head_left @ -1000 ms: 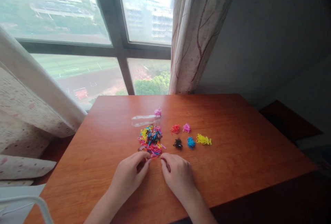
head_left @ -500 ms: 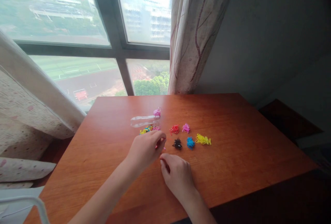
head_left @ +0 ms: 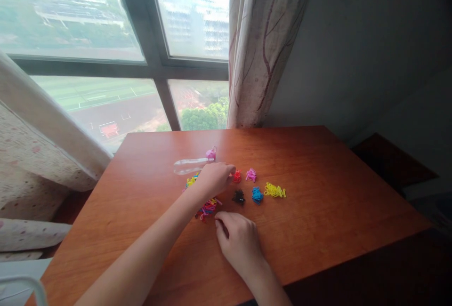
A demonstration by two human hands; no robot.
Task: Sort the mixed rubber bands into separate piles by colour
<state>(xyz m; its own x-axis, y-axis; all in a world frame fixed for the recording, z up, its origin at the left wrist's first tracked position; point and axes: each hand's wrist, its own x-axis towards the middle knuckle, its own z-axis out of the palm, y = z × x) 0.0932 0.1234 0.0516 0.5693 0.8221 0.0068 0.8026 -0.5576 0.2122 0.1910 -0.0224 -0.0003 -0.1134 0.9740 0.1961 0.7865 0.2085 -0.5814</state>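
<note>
My left hand [head_left: 213,177] reaches forward over a mixed heap of small coloured rubber bands [head_left: 206,207], its fingers pinched together at the small red pile [head_left: 238,176]; what the pinch holds I cannot make out. My right hand [head_left: 237,245] rests curled on the wooden table [head_left: 318,212], its fingertips at the near edge of the heap. Small sorted piles lie to the right: pink [head_left: 251,174], black [head_left: 238,197], blue [head_left: 257,195] and yellow [head_left: 275,190]. A clear plastic bottle with a pink cap [head_left: 192,164] lies on its side behind the heap.
A window [head_left: 106,47] with a dark frame stands beyond the table's far edge. A patterned curtain [head_left: 264,47] hangs at the back centre, and another curtain [head_left: 38,141] drapes at the left. A grey wall [head_left: 370,52] rises on the right.
My left hand has left the near edge of the heap and travelled forward and right, over the heap, to the red pile. My right hand has stayed almost in place.
</note>
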